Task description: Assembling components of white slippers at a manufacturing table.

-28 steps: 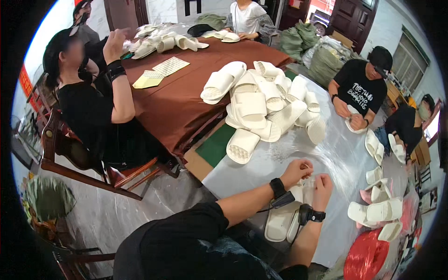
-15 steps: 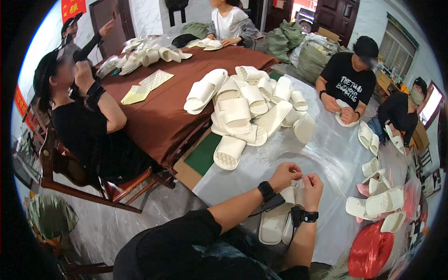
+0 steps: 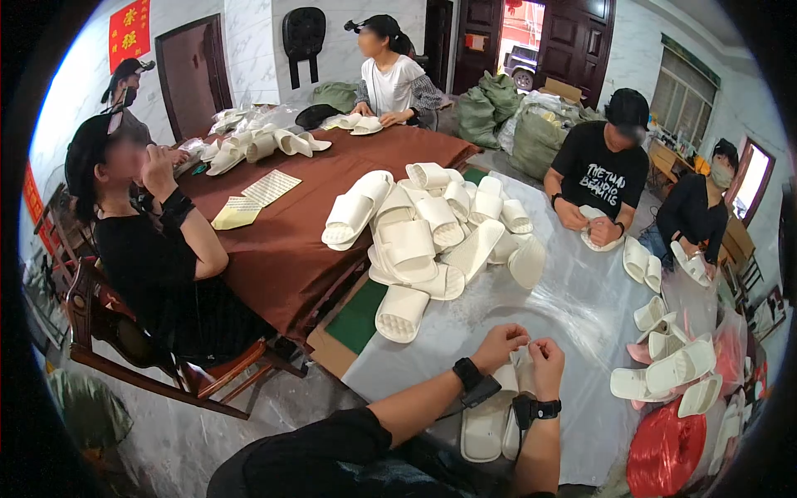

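Observation:
My left hand (image 3: 500, 346) and my right hand (image 3: 545, 370) are close together at the near side of the plastic-covered table (image 3: 573, 332). Fingers and thumb are pinched together on each; whatever is between them is too small to make out. Below them lies a pair of cream slippers (image 3: 481, 433), soles flat and toe ends partly hidden by my hands and wrists. Dark wrist devices are strapped on both my wrists. Just beyond my hands is a heaped pile of cream slippers (image 3: 408, 241), with one slipper (image 3: 402, 312) at its near edge.
More slippers (image 3: 664, 369) lie along the right edge by a roll of red plastic (image 3: 664, 452). A co-worker (image 3: 599, 170) handles a slipper across from me. Others sit around the brown-clothed table (image 3: 290, 216), which holds a printed sheet (image 3: 270, 188) and slippers. A wooden chair (image 3: 116, 332) stands left.
The view has tilted up, so my hands and the slippers sit lower in the picture. My hands stay pinched over the pair. At the far left, a person's raised arm has come down.

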Action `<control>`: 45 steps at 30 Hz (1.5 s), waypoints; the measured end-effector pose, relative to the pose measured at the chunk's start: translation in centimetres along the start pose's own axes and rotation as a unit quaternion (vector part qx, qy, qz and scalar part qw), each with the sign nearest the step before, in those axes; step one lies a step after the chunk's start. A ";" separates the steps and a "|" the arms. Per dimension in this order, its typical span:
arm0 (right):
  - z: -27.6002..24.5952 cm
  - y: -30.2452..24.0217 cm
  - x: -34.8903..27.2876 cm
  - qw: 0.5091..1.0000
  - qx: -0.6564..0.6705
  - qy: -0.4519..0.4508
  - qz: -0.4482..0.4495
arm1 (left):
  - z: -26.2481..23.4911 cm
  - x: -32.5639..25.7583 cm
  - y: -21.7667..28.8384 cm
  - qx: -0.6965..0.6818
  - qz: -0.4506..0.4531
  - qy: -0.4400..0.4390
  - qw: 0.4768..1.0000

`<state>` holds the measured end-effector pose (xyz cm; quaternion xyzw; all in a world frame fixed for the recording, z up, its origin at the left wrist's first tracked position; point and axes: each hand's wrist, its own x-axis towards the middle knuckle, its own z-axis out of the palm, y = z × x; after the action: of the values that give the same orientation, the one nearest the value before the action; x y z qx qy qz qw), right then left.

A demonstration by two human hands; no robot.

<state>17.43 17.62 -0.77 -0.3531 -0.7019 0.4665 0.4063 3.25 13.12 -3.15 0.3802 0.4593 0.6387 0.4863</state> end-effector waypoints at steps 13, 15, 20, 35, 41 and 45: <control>0.2 -0.6 -0.5 0.997 -0.080 -0.012 0.003 | -0.5 -0.4 -0.2 -0.028 0.001 0.013 1.000; 0.3 0.1 -0.2 0.993 -0.108 0.017 -0.037 | -0.2 -0.5 1.3 -0.014 -0.063 0.032 0.997; 0.2 0.1 0.7 0.999 -0.040 0.025 -0.005 | -0.8 0.7 0.4 -0.058 0.000 -0.003 0.998; -0.1 -0.1 -0.4 1.000 0.008 0.001 0.016 | -0.8 0.4 -0.2 -0.120 -0.035 -0.016 0.992; 0.2 -0.4 -0.2 1.000 0.003 0.016 0.020 | -0.7 0.3 0.6 -0.095 -0.045 -0.013 0.994; 0.1 -0.3 -0.2 0.999 -0.004 0.029 0.015 | -0.5 0.1 1.1 -0.061 -0.043 -0.011 0.997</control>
<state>17.35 17.36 -0.60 -0.3786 -0.6862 0.4594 0.4181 2.51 13.00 -2.25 0.3365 0.4299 0.6403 0.5403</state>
